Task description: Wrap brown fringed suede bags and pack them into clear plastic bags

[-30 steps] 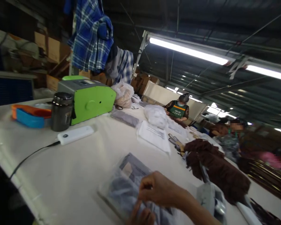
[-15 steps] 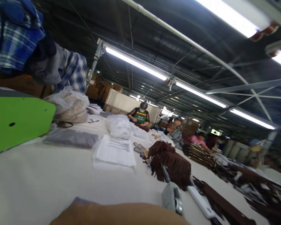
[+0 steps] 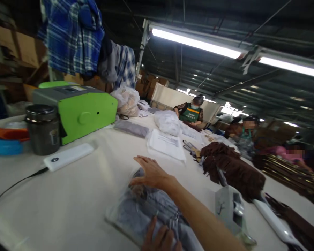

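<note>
A clear plastic bag with a grey folded item inside (image 3: 136, 212) lies on the white table in front of me. My right hand (image 3: 151, 172) reaches in from the lower right over the bag's far end. Its fingers are stretched out and its thumb is apart; whether it touches the plastic I cannot tell. At the bottom edge, the fingers of my left hand (image 3: 161, 238) rest spread on the near part of the bag, with the rest of that hand out of view. A tape dispenser (image 3: 229, 209) stands just right of my right forearm.
Brown fringed pieces (image 3: 232, 167) lie to the right, near a white-handled tool (image 3: 276, 223). Printed white sheets (image 3: 166, 144) and a flat grey packet (image 3: 132, 129) lie farther back. Leftward are a green machine (image 3: 90, 115), a dark flask (image 3: 43, 130) and a corded white device (image 3: 69, 157). Several people work beyond.
The view has swung left and downward, bringing the flask, the corded device and the bagged grey item into sight. Both hands now show; before, only a forearm crossed the bottom edge.
</note>
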### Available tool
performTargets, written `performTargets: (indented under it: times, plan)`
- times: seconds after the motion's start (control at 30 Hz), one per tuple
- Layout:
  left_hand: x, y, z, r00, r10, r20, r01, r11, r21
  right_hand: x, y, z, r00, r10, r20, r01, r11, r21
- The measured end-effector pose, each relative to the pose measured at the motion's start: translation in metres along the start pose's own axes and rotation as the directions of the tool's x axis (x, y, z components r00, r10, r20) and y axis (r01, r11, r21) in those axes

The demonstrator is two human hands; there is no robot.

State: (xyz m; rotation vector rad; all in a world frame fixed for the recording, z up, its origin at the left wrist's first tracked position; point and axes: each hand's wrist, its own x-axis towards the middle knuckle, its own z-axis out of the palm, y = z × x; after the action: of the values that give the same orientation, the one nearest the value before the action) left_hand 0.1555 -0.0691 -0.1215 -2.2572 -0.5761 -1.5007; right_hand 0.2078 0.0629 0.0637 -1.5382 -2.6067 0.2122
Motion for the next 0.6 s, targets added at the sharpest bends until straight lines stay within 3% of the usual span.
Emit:
performTargets:
  times: [0.1, 0.27, 0.43, 0.47, 0.5, 0.53, 0.57, 0.6]
  plan:
    - [-0.009, 0.0, 0.007, 1.0, -0.012, -0.017, 0.012, 1.0, 0.008, -0.017, -0.014, 0.031, 0.998, -0.01, -0.068, 0.015, 0.996, 0.085]
    - [-0.017, -0.004, 0.013, 0.99, 0.062, 0.127, -0.064, 0.998, 0.015, -0.015, -0.03, 0.072, 0.992, -0.015, -0.127, 0.03, 0.993, 0.117]
    - [0.008, -0.019, -0.01, 0.994, 0.087, 0.063, -0.082, 0.994, -0.075, -0.013, -0.012, 0.049, 0.986, 0.118, -0.119, -0.052, 0.891, 0.452]
    - [0.015, -0.028, -0.021, 0.989, 0.12, 0.081, -0.113, 0.989, -0.092, -0.019, -0.002, 0.041, 0.976, 0.172, -0.135, -0.084, 0.867, 0.491]
    - [0.021, -0.041, -0.032, 0.966, 0.18, 0.187, -0.16, 0.98, -0.114, -0.027, 0.011, 0.034, 0.961, 0.228, -0.154, -0.121, 0.853, 0.508]
    - [0.026, -0.056, -0.044, 0.955, 0.199, 0.222, -0.175, 0.977, -0.126, -0.039, 0.025, 0.027, 0.945, 0.282, -0.165, -0.162, 0.844, 0.512]
    - [0.03, -0.074, -0.055, 0.957, 0.159, 0.241, -0.132, 0.984, -0.124, -0.053, 0.041, 0.023, 0.93, 0.333, -0.158, -0.209, 0.829, 0.518]
    - [0.033, -0.094, -0.063, 0.955, 0.032, 0.294, -0.009, 0.997, -0.08, -0.068, 0.057, 0.02, 0.914, 0.383, -0.132, -0.265, 0.811, 0.522]
